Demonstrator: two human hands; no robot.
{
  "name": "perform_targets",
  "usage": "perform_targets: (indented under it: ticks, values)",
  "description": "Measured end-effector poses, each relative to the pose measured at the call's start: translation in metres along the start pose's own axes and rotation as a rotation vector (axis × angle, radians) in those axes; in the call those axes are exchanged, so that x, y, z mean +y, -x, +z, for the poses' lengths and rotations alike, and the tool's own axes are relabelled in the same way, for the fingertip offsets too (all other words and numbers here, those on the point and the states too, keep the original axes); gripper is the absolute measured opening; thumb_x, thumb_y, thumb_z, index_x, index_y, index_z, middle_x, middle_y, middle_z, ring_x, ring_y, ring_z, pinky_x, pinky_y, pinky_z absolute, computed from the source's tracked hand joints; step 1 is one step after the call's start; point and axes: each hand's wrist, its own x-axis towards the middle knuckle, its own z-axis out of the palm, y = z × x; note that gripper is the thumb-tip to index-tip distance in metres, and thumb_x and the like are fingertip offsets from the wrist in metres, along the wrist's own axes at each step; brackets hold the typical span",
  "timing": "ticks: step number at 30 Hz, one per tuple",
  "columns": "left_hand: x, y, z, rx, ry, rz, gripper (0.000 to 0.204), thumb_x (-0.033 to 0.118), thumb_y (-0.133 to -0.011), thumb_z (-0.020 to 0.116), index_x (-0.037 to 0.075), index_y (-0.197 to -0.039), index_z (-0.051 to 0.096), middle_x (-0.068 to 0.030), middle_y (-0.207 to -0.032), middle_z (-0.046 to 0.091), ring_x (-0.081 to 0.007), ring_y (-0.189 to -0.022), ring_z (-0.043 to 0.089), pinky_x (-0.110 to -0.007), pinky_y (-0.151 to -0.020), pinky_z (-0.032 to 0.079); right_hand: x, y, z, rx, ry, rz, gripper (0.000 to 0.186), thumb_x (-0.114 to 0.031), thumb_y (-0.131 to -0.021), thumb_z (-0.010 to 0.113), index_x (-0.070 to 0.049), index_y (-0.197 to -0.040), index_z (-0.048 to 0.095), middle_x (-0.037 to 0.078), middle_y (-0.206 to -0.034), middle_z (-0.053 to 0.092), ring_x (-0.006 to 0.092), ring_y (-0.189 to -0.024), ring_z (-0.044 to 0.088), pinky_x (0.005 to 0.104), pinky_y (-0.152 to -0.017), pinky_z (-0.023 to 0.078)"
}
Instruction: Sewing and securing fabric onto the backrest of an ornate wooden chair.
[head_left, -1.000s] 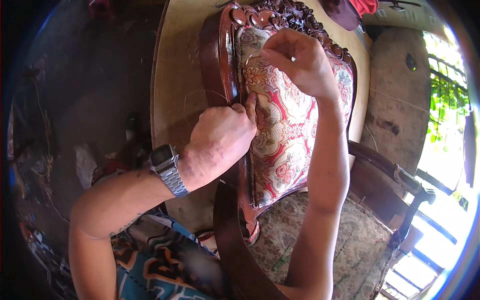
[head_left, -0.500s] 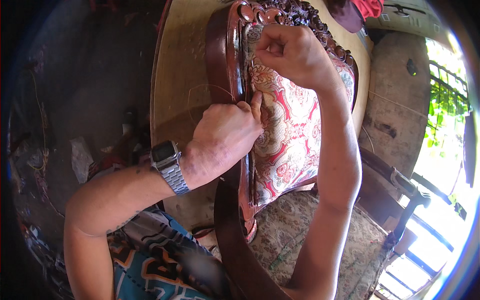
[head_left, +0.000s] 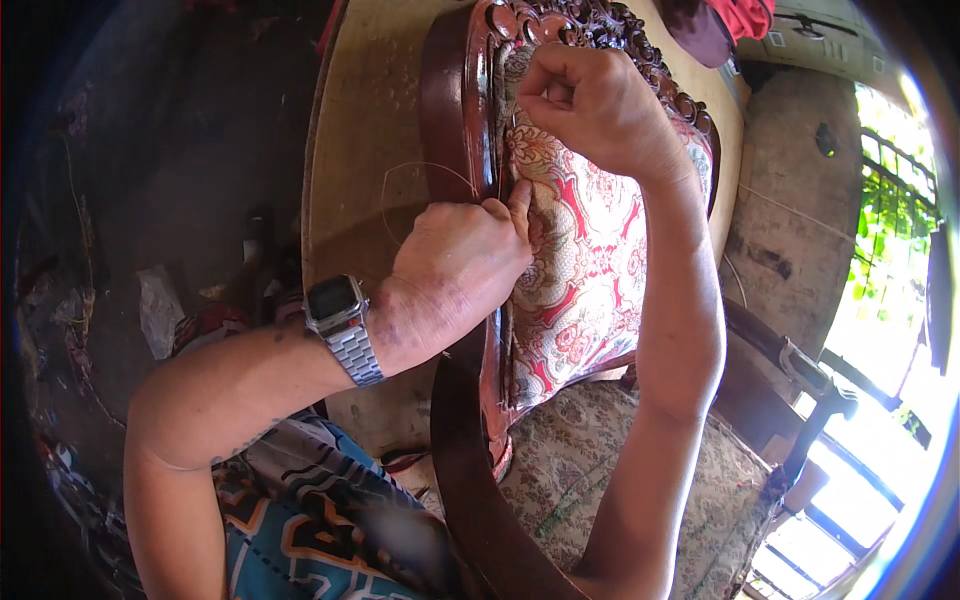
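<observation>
A chair back with a dark, glossy carved wooden frame carries a padded panel of red and cream floral fabric. Along the panel's left edge, my left hand is curled, one finger pressed on the fabric by the frame; whatever its other fingers hold is hidden. A fine pale thread loops out beside this hand over the board. Higher up, my right hand is closed in a pinch just above the panel's upper left. Something thin and pale shows below its fingertips, too small to name.
Under the chair back lies a light wooden board. A seat in faded floral fabric is below, near a curved dark wooden arm. Red and maroon cloth lies at the top. Dark, littered floor is on the left, a bright barred opening on the right.
The view has shifted slightly. Both hands keep nearly the same places on the panel, and the thread loop beside my left hand stands a little rounder and higher.
</observation>
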Motion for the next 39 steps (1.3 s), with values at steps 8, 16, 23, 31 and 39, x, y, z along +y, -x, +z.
perform_targets:
  ticks: [8,16,23,31,39]
  values:
    - [0.001,-0.001,-0.001,-0.022,0.001,-0.01,0.052,0.014,-0.083,0.058,-0.001,-0.133,0.052,-0.0061,-0.075,0.06,-0.0176,-0.059,0.065,-0.029,-0.051,0.053,-0.006,-0.015,-0.011,-0.244,-0.006,0.174,0.011,-0.008,-0.075,0.069,0.001,-0.08,0.065,0.004,-0.067,0.061,0.0099,-0.062,0.056,0.0273,-0.059,0.046]
    - [0.003,-0.001,0.003,0.029,0.012,-0.029,0.05,0.012,-0.084,0.056,0.0,-0.132,0.053,-0.005,-0.073,0.06,-0.0171,-0.059,0.066,-0.029,-0.051,0.053,0.01,-0.036,-0.015,-0.473,-0.07,0.224,0.011,-0.011,-0.075,0.07,-0.001,-0.078,0.066,0.003,-0.067,0.062,0.0106,-0.063,0.057,0.0272,-0.06,0.045]
    - [0.005,-0.002,0.002,0.02,-0.01,-0.011,0.049,0.013,-0.084,0.057,0.0,-0.132,0.054,-0.0044,-0.072,0.06,-0.0167,-0.059,0.066,-0.029,-0.051,0.053,0.019,-0.046,-0.017,-0.704,-0.081,0.205,0.015,-0.014,-0.075,0.073,-0.001,-0.08,0.068,0.003,-0.067,0.063,0.009,-0.066,0.06,0.0262,-0.062,0.047]
    - [0.004,-0.001,0.003,0.019,-0.018,-0.016,0.049,0.013,-0.085,0.056,0.0,-0.132,0.053,-0.0049,-0.073,0.06,-0.0166,-0.059,0.066,-0.029,-0.051,0.053,0.012,-0.018,-0.017,-0.486,-0.296,0.267,0.027,-0.014,-0.081,0.074,0.002,-0.101,0.066,0.007,-0.083,0.067,0.0119,-0.077,0.064,0.0263,-0.07,0.052]
    - [0.002,-0.001,0.001,0.005,-0.009,-0.008,0.052,0.012,-0.084,0.055,-0.001,-0.134,0.051,-0.0054,-0.073,0.061,-0.0176,-0.06,0.066,-0.029,-0.051,0.053,0.004,-0.008,-0.001,-0.233,0.002,0.081,0.015,-0.017,-0.084,0.071,-0.004,-0.088,0.067,0.007,-0.077,0.067,0.0148,-0.073,0.063,0.0308,-0.069,0.05]
